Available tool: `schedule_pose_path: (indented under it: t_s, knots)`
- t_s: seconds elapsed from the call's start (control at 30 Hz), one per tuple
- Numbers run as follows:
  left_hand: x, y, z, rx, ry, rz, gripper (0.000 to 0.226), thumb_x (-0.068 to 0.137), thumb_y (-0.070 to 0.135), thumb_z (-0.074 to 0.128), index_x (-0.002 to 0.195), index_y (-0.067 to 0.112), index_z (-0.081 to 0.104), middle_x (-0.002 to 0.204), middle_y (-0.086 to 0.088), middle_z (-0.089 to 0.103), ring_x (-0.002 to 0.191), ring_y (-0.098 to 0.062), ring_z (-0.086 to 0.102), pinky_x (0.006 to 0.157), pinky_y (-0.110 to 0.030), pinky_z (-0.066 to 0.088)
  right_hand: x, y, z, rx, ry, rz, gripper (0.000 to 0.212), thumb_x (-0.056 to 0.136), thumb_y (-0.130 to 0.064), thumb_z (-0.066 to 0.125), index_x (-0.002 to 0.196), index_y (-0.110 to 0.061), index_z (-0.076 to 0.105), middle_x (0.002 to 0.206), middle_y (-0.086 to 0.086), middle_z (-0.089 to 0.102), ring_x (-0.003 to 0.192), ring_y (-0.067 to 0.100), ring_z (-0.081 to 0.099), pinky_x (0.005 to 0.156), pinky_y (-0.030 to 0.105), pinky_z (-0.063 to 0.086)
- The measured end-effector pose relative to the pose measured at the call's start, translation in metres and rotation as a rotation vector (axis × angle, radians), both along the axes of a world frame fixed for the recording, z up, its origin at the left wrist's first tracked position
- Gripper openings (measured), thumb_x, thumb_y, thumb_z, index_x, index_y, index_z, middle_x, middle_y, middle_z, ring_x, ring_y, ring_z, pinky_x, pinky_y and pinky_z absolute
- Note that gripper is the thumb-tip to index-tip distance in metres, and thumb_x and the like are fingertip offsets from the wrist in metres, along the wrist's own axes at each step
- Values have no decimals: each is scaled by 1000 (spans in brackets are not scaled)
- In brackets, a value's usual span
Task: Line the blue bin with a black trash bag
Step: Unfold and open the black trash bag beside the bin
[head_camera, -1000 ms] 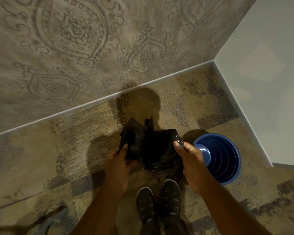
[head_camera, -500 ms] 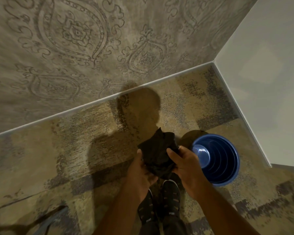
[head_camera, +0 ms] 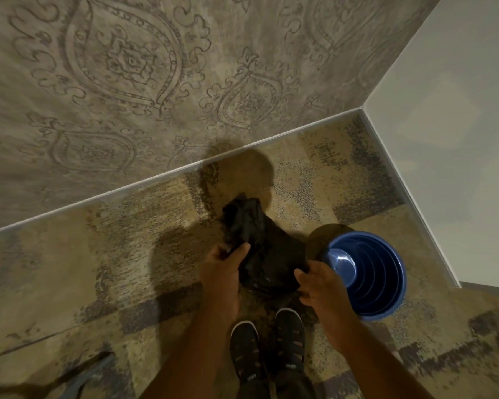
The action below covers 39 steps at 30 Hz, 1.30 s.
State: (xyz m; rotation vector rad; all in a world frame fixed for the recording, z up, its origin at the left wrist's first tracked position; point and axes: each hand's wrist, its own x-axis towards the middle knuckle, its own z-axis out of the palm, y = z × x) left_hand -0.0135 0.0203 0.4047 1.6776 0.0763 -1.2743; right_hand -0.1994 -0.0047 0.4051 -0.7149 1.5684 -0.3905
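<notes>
Floor: patterned carpet (head_camera: pixel 127 254) is lying under you, meeting a patterned wall (head_camera: pixel 127 82) and a plain wall (head_camera: pixel 458 139) in the corner.
Blue bin (head_camera: pixel 369 275): it is standing upright on the carpet, just beside your right hand, with its mouth open.
Black trash bag (head_camera: pixel 260 249): it is hanging crumpled between your hands, above your shoes (head_camera: pixel 268 347).
Left hand (head_camera: pixel 224 272): you are pinching the bag's edge.
Right hand (head_camera: pixel 323 289): you are gripping the bag's other side.

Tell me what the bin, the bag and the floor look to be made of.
Blue bin: probably moulded plastic, glossy; a bright highlight sits on its smooth, stepped inner wall.
Black trash bag: thin plastic film, by its soft crumples and faint sheen, bunched between the left hand and right hand.
Floor: carpet, matt, with a speckled woven-looking pattern.
</notes>
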Motion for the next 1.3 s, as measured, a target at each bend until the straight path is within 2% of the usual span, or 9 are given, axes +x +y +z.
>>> schedule_pose_path:
  t_s: [0.13,0.23,0.37,0.57,0.83,0.93,1.03,1.2,1.3]
  knots:
    - [-2,6,7,-153,77,-48,34,79,6,82,111,15,79,116,-12,82,111,-34,77,96,-51,60,2,-14,10,-158,40,-21,62,90,-15,78,146,-17,51,126,-16,58,123,15,57,100,33,50]
    - [-2,10,9,-185,88,-109,44,79,0,80,120,15,76,123,-15,79,117,-35,75,106,-57,54,4,-28,20,-299,51,153,77,83,-17,85,148,-33,47,121,-38,49,114,-14,57,93,17,48]
    - [-3,15,7,-164,98,-146,46,86,-15,71,128,5,71,128,-21,76,122,-40,71,112,-63,48,11,-44,28,-364,-73,270,76,80,-14,87,143,-38,51,123,-19,68,115,1,67,95,25,58]
    - [0,16,14,-155,70,-147,44,87,-12,72,123,12,73,125,-18,78,119,-37,73,107,-60,53,21,-51,30,-427,-79,263,24,87,-22,81,100,-40,71,96,-17,79,85,4,76,66,17,56]
    - [-6,20,26,-52,-39,-18,27,96,38,71,120,26,72,118,5,80,107,-10,75,99,-41,56,24,-34,28,-525,80,265,12,78,-54,68,87,-62,66,88,-31,73,81,-8,70,68,18,53]
    - [-17,20,30,45,21,42,44,89,60,73,115,23,74,109,-6,79,96,-23,76,79,-41,60,27,-24,20,-549,172,300,12,78,-53,68,89,-55,65,93,-29,71,84,-4,69,71,22,54]
    - [-20,18,32,94,256,53,60,85,68,73,121,20,76,110,-14,81,103,-34,77,85,-49,64,29,-11,12,-676,212,375,28,83,-30,80,89,-50,62,91,-30,69,86,-10,66,69,8,50]
    - [-16,5,31,145,319,99,31,100,35,69,119,12,74,85,-13,82,69,-25,78,67,-41,63,26,0,6,-713,304,521,18,83,-26,83,95,-27,69,85,-17,64,79,2,67,70,17,53]
    - [-9,-1,30,165,205,104,20,101,24,67,117,13,74,100,-13,83,79,-28,80,63,-38,62,24,2,14,-597,194,495,37,77,-59,78,104,-39,63,99,-19,69,91,-1,68,78,14,55]
